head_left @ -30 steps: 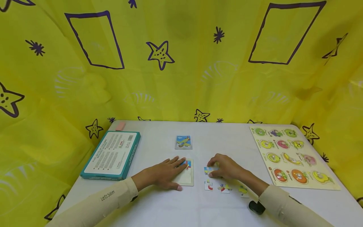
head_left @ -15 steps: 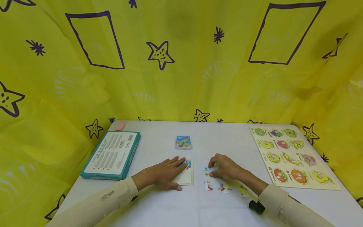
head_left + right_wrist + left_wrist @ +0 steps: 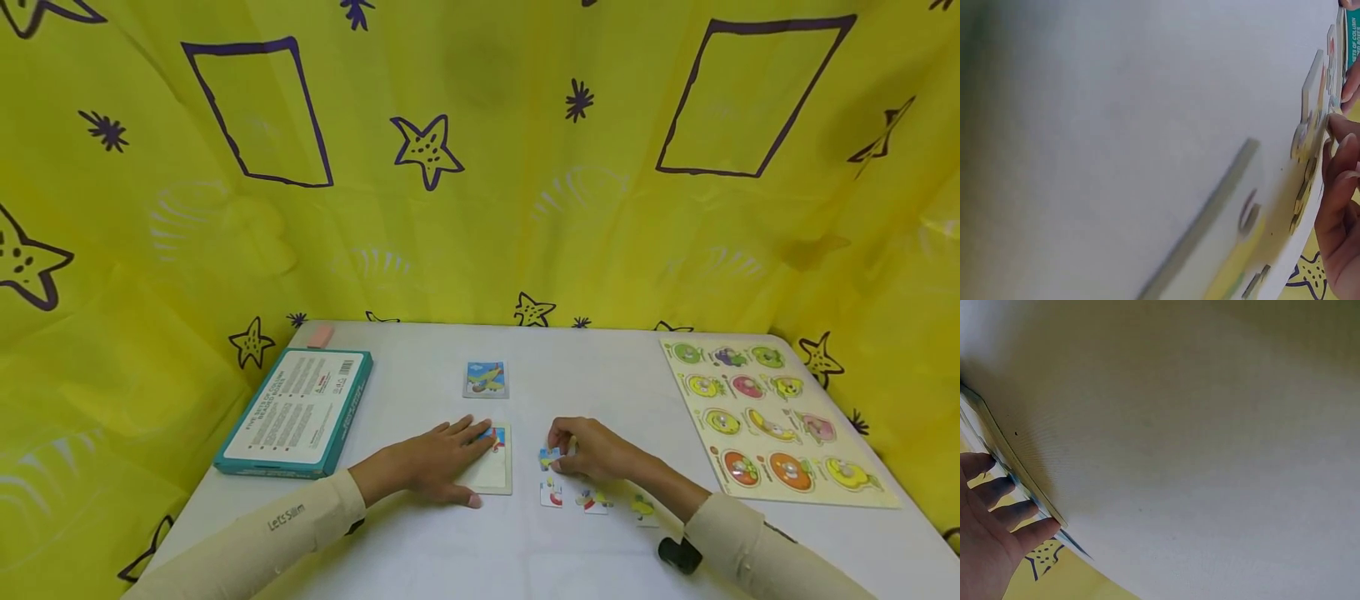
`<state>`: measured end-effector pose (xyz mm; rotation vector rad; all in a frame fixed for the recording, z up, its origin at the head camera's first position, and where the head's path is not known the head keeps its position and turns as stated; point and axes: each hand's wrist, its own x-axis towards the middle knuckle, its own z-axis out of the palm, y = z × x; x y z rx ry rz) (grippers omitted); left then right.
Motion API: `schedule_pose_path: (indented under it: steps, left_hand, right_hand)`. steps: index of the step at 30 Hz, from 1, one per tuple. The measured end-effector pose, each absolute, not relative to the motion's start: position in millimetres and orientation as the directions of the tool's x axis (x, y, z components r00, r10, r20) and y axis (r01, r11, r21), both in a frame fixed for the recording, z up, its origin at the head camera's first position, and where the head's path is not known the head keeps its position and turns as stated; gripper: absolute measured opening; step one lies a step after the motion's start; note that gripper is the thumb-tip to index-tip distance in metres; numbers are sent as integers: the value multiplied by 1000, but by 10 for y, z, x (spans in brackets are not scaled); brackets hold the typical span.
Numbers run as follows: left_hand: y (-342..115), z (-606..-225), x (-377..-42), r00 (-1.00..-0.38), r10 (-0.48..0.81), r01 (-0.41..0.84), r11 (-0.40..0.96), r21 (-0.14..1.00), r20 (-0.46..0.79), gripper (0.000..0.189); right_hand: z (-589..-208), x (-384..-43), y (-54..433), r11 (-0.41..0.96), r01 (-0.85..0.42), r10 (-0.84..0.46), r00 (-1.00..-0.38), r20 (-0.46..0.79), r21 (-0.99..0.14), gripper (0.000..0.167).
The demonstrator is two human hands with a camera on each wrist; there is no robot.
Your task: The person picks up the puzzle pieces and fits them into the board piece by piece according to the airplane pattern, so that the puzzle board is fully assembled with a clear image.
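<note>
My left hand (image 3: 438,462) lies with straight fingers on a shallow puzzle tray (image 3: 491,477), covering its left part. A piece with blue and red shows in the tray's top right corner. Just right of the tray, my right hand (image 3: 600,450) pinches a blue and yellow puzzle piece (image 3: 549,459) between thumb and fingers. Below that hand lie a red and white puzzle piece (image 3: 551,495), a red and yellow puzzle piece (image 3: 595,502) and a yellow-green puzzle piece (image 3: 643,510). In the left wrist view, the left fingertips (image 3: 1041,532) reach the tray's edge (image 3: 1019,469).
Beyond the tray lies a small airplane picture puzzle (image 3: 486,380). A teal-edged box (image 3: 296,408) and a pink block (image 3: 321,336) are at the left. A fruit puzzle board (image 3: 772,421) occupies the right. A black object (image 3: 679,555) sits by the right cuff.
The right thumb and fingers have shifted on the blue and yellow puzzle piece, which now shows more of its outline and looks slightly turned. The left hand stays on the tray.
</note>
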<state>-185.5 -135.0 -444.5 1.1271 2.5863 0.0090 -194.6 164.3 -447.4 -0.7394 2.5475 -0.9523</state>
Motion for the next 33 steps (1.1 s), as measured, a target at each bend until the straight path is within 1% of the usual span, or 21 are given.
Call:
schedule_pose_path:
  steps: [8,14,20,28,33]
  left_hand:
    - [-1335,-4417,-1836,-636,716,723,683,100,-288,92]
    - [-1325,-4420,-1850,-638,715,727,681,82,-287,94]
    - [-1397,-4390,-1878,-654,703,706,700,108,-278,96]
    - [-1642,-4374,-1905,-684,681,663,730,164,-262,98]
    - [-1783,-4397,-1891,-699,667,639,745,193,-257,97]
  right_hand:
    - [-4496,-1926,1654,536,-377,-638,-767,-70,-755,11]
    - [-4488,-1948,1640,519,-351,-636,-768,-77,-780,12]
    - [-4469,-1968,1596,496,-329,-638,-766,-80,-803,15]
    - [-4471,-1979,1528,450,-330,-650,-758,-51,-830,19]
    - [-4465,-1983,1467,455,-334,-643,-765,-45,-826,19]
